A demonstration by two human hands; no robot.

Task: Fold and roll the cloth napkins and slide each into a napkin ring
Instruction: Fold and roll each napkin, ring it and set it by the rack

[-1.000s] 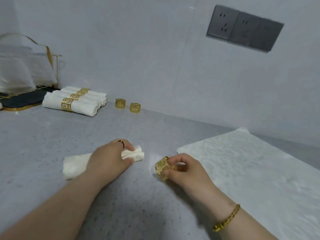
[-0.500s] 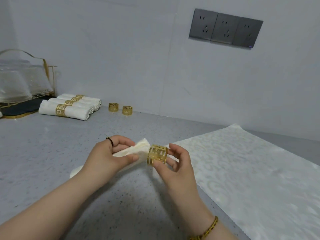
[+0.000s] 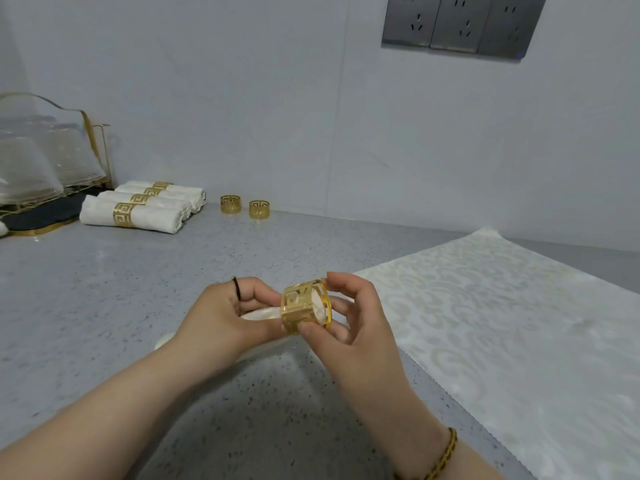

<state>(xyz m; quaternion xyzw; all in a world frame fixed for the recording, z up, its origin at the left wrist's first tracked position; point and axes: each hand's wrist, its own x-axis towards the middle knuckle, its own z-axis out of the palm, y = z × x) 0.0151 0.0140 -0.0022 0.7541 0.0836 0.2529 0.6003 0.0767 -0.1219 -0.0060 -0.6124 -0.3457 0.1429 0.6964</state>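
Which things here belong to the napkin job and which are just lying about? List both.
In the job: rolled napkin in the left hand, gold ring pinched by the right hand, flat napkin, two spare rings, three finished rolls.
Lying about: rack of clear dishes, wall sockets.

The left hand hides most of the rolled napkin left of the napkin ring. Above the ring, the top edge crops the socket panel.

The ring now seems slipped over the tip of the rolled napkin.
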